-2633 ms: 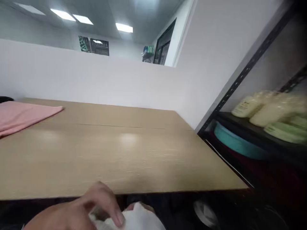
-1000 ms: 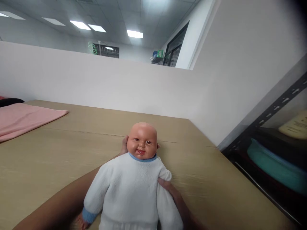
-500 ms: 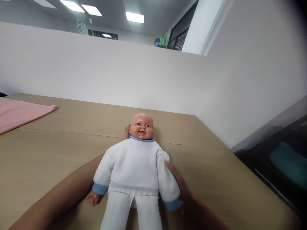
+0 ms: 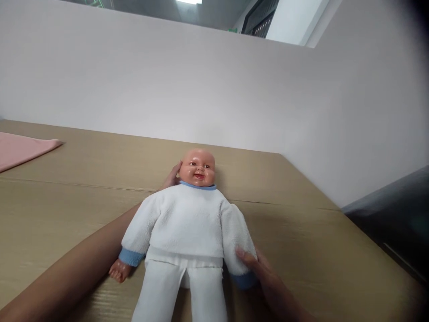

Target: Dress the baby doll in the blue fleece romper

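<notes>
A baby doll (image 4: pixel 187 219) in a white fleece top with blue collar and cuffs and white trousers lies face up, feet toward me. My left hand (image 4: pixel 173 175) reaches past its sleeve and cups the side and back of its head (image 4: pixel 197 167); most of those fingers are hidden behind the head. Around the doll's sleeve (image 4: pixel 236 232) on the right, just above the blue cuff, my right hand (image 4: pixel 263 270) is closed, thumb on top and the other fingers out of sight underneath. The doll's hand (image 4: pixel 119 270) on the left side rests free.
A brown tabletop (image 4: pixel 83 165) with a seam across it lies under the doll. Pink cloth (image 4: pixel 25 150) is spread at the left. Behind the table stands a white partition (image 4: pixel 167 80). A dark object (image 4: pixel 392 219) sits beyond the right edge.
My right hand has slid down the doll's sleeve from the upper arm toward the cuff. My left hand stays at the head. The view has tilted downward.
</notes>
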The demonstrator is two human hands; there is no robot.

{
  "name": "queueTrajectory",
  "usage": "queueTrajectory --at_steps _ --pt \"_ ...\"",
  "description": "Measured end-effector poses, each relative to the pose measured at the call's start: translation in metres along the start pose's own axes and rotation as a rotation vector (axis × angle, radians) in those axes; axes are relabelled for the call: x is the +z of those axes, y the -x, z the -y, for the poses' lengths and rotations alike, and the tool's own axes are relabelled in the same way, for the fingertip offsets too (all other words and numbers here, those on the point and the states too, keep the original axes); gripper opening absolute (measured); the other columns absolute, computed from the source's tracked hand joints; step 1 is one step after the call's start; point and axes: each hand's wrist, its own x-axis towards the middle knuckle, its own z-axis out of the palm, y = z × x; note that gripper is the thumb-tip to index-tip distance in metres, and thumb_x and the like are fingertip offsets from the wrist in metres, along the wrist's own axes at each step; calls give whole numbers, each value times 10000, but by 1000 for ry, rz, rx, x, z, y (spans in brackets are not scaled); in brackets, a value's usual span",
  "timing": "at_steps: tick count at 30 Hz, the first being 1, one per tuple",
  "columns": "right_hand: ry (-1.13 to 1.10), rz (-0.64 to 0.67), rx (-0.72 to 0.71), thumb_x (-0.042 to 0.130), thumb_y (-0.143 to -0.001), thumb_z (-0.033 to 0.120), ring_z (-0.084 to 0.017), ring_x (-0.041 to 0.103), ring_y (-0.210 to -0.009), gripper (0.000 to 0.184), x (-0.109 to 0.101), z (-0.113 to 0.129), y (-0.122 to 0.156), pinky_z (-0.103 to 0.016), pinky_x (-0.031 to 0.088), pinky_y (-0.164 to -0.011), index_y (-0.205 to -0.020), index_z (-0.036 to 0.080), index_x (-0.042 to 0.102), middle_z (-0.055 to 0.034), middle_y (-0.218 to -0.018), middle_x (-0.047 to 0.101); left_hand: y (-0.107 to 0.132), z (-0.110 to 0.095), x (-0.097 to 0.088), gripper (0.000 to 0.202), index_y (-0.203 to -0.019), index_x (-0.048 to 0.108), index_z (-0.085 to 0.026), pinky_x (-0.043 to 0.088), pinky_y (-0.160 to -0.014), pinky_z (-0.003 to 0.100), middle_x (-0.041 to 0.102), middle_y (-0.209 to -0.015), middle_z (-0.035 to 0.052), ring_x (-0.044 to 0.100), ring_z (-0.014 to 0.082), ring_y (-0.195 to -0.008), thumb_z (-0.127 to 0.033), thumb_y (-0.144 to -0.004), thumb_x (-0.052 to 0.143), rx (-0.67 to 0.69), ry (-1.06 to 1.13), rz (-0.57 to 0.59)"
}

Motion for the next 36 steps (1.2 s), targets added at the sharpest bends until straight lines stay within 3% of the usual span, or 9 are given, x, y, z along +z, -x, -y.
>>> queueTrajectory --at_steps 4,8,11,14,20,27,32,36 --pt "198 -140 -34 775 -919 785 -460 782 -1211 588 3 11 0 -617 600 -1166 -1282 334 876 -101 -1242 873 5 -18 -3 782 -1606 660 -120 428 -1364 538 823 -1435 173 700 403 -1481 -703 -1103 523 -149 -172 2" --pt "356 -175 -137 693 -1006 742 -419 774 -1175 577 4 9 0 -552 619 -1097 -1312 269 819 -131 -1273 847 10 -23 1 759 -1611 661 -123 410 -1375 539 823 -1433 174 710 413 -1464 -680 -1110 540 -132 -264 23" --pt "470 -223 -178 643 -1036 730 -387 774 -1104 540 2 5 2 -506 627 -1012 -1235 249 787 -129 -1220 837 14 -21 11 736 -1602 670 -124 379 -1395 517 804 -1470 177 690 393 -1494 -672 -1134 521 -104 -303 -28" --pt "553 -266 -228 594 -1062 715 -372 760 -1106 527 2 2 3 -514 610 -1019 -1241 248 760 -126 -1220 823 19 -22 16 730 -1596 675 -122 378 -1392 546 808 -1463 176 689 400 -1493 -669 -1145 503 -118 -301 -43" --pt "590 -277 -265 580 -1071 695 -368 744 -1153 506 2 0 3 -521 601 -1038 -1261 257 747 -119 -1237 809 22 -26 11 698 -1557 719 -141 434 -1355 586 841 -1399 164 727 440 -1433 -658 -1106 589 -144 -289 -19" --pt "571 -263 -231 587 -1071 708 -376 745 -1206 533 -2 -2 2 -529 596 -1073 -1296 253 744 -135 -1326 800 18 -17 10 670 -1513 748 -129 393 -1383 581 843 -1387 178 724 421 -1442 -638 -1092 637 -91 -309 -70" --pt "577 -239 -228 589 -1071 719 -394 728 -1286 549 -6 -3 0 -545 583 -1115 -1331 259 739 -147 -1389 787 18 -16 10 671 -1520 739 -126 380 -1391 594 834 -1405 184 709 436 -1459 -616 -1064 700 -98 -292 -39" --pt "583 -234 -234 593 -1070 719 -398 737 -1282 559 -7 -2 0 -538 588 -1121 -1348 256 737 -143 -1393 796 18 -16 9 597 -1455 793 -169 379 -1397 591 848 -1385 153 681 446 -1492 -589 -1035 739 -100 -309 -112"
